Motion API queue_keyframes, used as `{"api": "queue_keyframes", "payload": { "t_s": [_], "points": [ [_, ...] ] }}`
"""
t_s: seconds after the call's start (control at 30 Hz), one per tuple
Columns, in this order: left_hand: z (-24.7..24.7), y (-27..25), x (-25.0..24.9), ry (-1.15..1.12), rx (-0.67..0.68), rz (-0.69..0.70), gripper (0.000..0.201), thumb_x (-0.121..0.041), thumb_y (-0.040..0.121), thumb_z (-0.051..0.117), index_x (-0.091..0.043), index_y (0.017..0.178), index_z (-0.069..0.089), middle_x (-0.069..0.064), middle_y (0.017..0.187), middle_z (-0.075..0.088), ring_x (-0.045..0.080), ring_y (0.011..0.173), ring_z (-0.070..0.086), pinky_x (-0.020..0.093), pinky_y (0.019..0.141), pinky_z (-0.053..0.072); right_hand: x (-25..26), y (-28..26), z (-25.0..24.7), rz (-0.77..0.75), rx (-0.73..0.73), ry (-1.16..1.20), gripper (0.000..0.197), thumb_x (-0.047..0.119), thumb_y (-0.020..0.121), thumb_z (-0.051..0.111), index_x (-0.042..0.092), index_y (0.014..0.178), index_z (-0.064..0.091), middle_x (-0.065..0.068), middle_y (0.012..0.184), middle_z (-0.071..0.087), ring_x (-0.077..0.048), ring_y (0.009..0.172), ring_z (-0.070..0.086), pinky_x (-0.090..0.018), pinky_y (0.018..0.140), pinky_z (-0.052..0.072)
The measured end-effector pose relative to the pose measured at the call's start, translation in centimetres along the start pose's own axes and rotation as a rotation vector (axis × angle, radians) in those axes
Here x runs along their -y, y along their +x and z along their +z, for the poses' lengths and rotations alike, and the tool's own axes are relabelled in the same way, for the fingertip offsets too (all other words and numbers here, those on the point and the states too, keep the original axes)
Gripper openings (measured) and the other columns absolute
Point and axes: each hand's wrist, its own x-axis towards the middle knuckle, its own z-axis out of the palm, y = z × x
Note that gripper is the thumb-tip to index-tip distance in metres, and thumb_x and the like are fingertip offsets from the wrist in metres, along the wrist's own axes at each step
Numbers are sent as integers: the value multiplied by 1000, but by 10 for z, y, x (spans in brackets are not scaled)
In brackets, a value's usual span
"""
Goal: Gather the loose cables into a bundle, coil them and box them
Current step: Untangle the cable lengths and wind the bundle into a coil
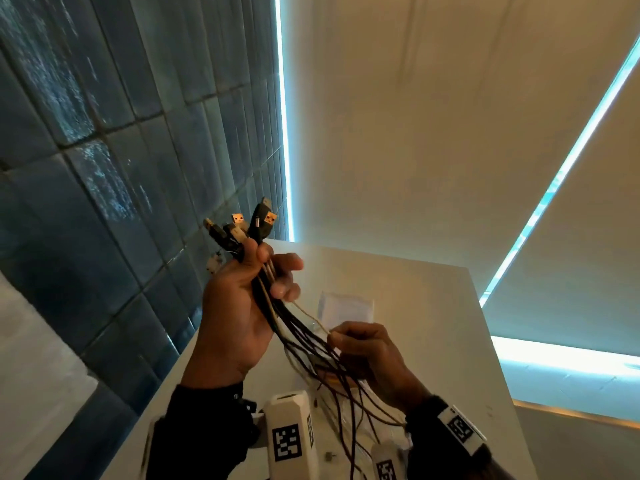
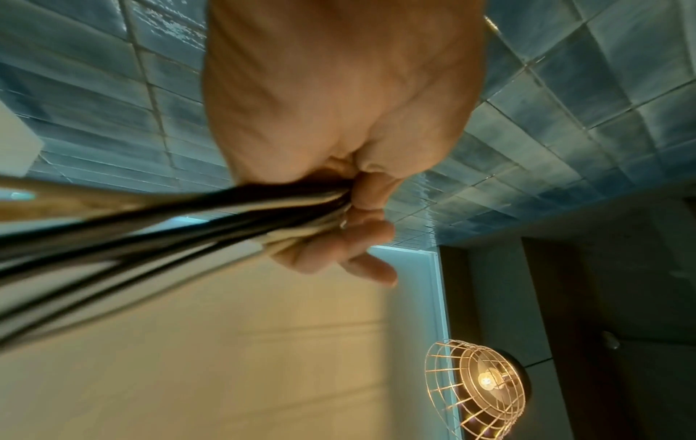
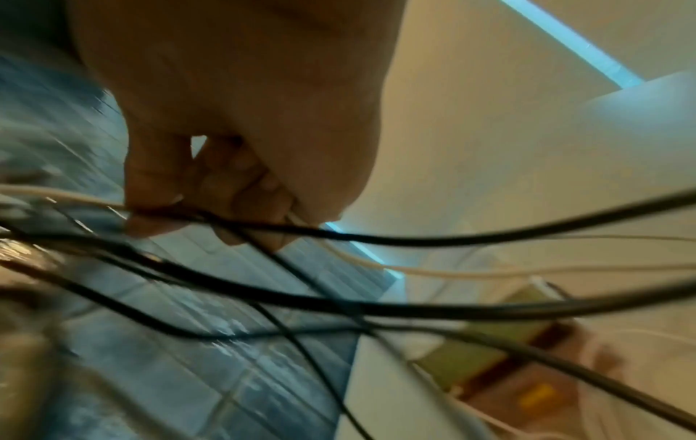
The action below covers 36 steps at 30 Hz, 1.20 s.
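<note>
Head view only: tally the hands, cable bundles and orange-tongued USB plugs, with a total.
Hands: 2, left hand and right hand
Cable bundle: 1
Orange-tongued USB plugs: 2
Total: 5

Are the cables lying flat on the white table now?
No, the left hand grips the cables raised above the white table, plugs pointing up.

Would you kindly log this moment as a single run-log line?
stage: gathering, not yet coiled | left hand: grips cable bundle below plugs | right hand: pinches white cable | table: strands trail down
</note>
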Motion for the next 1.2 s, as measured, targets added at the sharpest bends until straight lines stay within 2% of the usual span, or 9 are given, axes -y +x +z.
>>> {"api": "queue_keyframes", "payload": {
  "t_s": [0.1, 0.2, 0.27, 0.63, 0.77, 0.87, 1.03, 1.13, 1.2],
  "points": [
    [-1, 0, 4, 7, 38, 12, 33, -31, 99, 33, -17, 73, 46, -2, 56, 48, 6, 41, 29, 20, 43, 29, -25, 3, -6, 53, -65, 48, 17, 4, 91, 59, -2, 74, 58, 2, 54, 51, -7, 46, 48, -17, 45, 38],
    [-4, -1, 8, 11, 44, -1, 35, -33, 99, 32, -16, 72, 47, -6, 51, 34, 5, 41, 23, 21, 42, 20, -49, 11, -10, 96, -102, -91, 34, 13, 96, 56, 18, 63, 63, 6, 54, 52, -11, 49, 39, -25, 48, 23],
    [-4, -3, 6, 18, 50, 4, 35, -33, 98, 33, -16, 71, 46, -7, 50, 31, 5, 41, 21, 22, 43, 17, -60, 14, -14, 128, -148, -170, 40, 12, 98, 53, 20, 60, 63, 9, 52, 53, -7, 47, 40, -21, 46, 27],
    [-8, -5, -2, 76, 8, 25, 32, -33, 98, 34, -15, 73, 45, -6, 50, 34, 5, 40, 22, 22, 42, 17, -103, 9, -39, 216, -376, -356, 37, 8, 95, 57, 14, 59, 59, 12, 47, 51, 2, 44, 43, -8, 44, 33],
    [-9, 0, -1, 189, -40, -6, 31, -32, 100, 33, -15, 76, 44, 1, 52, 47, 7, 39, 26, 21, 42, 18, -72, 22, -39, 138, -539, -254, 27, 13, 95, 55, 6, 71, 65, 0, 54, 47, -11, 45, 36, -23, 42, 26],
    [-10, 3, 6, 286, -134, -28, 31, -29, 101, 32, -15, 76, 43, 6, 55, 59, 10, 38, 33, 18, 38, 25, -20, 26, -26, -48, -469, -66, 23, 10, 97, 51, 5, 78, 63, 1, 51, 34, -13, 45, 23, -24, 44, 17],
    [-4, 2, 17, 401, -182, -74, 30, -26, 103, 29, -14, 79, 41, 18, 77, 73, 17, 51, 49, 23, 45, 35, 41, 10, 14, -301, -159, 31, 20, 10, 98, 52, 4, 81, 62, 3, 52, 31, -11, 45, 22, -20, 41, 21],
    [-2, 2, 19, 366, -151, -110, 30, -29, 103, 28, -13, 88, 48, 18, 91, 74, 21, 68, 66, 27, 58, 50, 46, 1, 30, -340, -19, -15, 20, 12, 94, 54, 7, 77, 63, 9, 50, 35, -10, 44, 23, -19, 42, 22],
    [-2, 2, 17, 172, -123, -111, 33, -31, 102, 29, -14, 83, 50, 16, 86, 74, 23, 74, 70, 30, 64, 56, 40, 1, 31, -301, 11, -49, 21, 13, 92, 55, 10, 72, 63, 10, 48, 36, -8, 42, 24, -18, 42, 22]
  ]
}}
